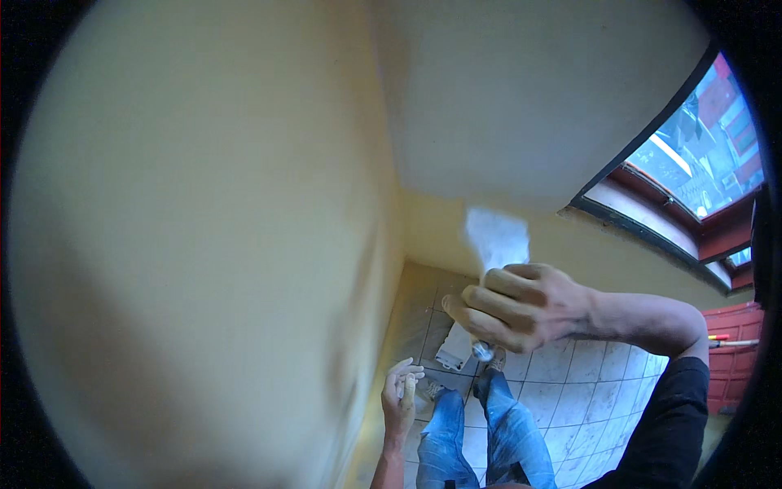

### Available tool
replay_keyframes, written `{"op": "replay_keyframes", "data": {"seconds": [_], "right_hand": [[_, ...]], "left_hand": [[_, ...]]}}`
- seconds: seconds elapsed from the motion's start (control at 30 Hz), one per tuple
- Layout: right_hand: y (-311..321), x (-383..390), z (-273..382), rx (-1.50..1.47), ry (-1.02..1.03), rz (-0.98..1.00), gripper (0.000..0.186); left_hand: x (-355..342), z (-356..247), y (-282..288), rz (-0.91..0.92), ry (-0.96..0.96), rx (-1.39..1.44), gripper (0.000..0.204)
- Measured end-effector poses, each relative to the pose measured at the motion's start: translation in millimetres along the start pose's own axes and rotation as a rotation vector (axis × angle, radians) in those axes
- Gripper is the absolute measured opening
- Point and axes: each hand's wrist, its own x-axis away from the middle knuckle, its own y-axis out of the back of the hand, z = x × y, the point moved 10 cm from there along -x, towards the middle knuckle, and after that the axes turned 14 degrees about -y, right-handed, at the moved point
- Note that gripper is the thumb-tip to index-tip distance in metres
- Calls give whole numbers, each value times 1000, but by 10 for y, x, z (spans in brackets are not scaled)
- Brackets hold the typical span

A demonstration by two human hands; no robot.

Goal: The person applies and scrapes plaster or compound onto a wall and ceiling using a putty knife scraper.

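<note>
Right hand point(513, 314) is wrapped tight around the handle of a putty knife point(495, 238), its wide blade flat against the yellow wall point(204, 204) near the corner. Left hand point(401, 397) hangs lower by the wall, fingers loosely curled, holding nothing. Tiled floor point(570, 383) underneath.

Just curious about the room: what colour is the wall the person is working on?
Pale yellow wall, best seen in the head view.
</note>
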Motion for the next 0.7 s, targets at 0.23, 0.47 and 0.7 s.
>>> {"op": "replay_keyframes", "data": {"seconds": [0.23,0.47,0.7], "right_hand": [[-844,165,-732,145,33,-22,35],[-25,-120,-316,278,17,-135,22],[-613,102,-225,-117,-2,188,25]], "left_hand": [[-4,85,-96,6,4,79,36],[88,93,34,-2,-4,53,37],[84,50,47,3,-22,57,35]]}}
